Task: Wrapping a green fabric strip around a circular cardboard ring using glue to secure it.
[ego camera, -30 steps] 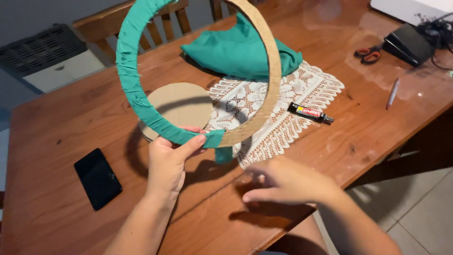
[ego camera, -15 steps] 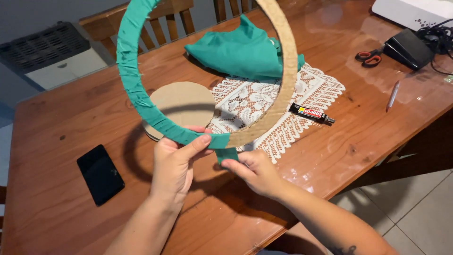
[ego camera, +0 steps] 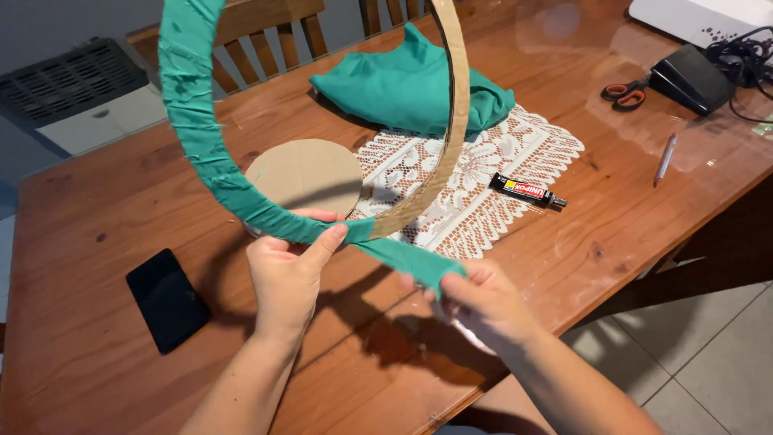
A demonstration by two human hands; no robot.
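My left hand (ego camera: 288, 270) grips the bottom of a large cardboard ring (ego camera: 455, 121), held upright above the wooden table (ego camera: 105, 201). The ring's left half is wrapped in green fabric (ego camera: 193, 121); its right half is bare cardboard. My right hand (ego camera: 483, 302) pinches the loose end of the green fabric strip (ego camera: 398, 256) and holds it stretched out to the lower right of the ring.
A cardboard disc (ego camera: 310, 173), a white lace doily (ego camera: 475, 185), a pile of green cloth (ego camera: 411, 89) and a black glue tube (ego camera: 527, 191) lie behind the ring. A black phone (ego camera: 167, 300) lies at left. Scissors (ego camera: 624, 94), a pen (ego camera: 665, 159) and a black device (ego camera: 692, 78) sit at right.
My right hand rose from the table, took the loose strip end and pulled it out to the lower right. The ring came closer to the camera.
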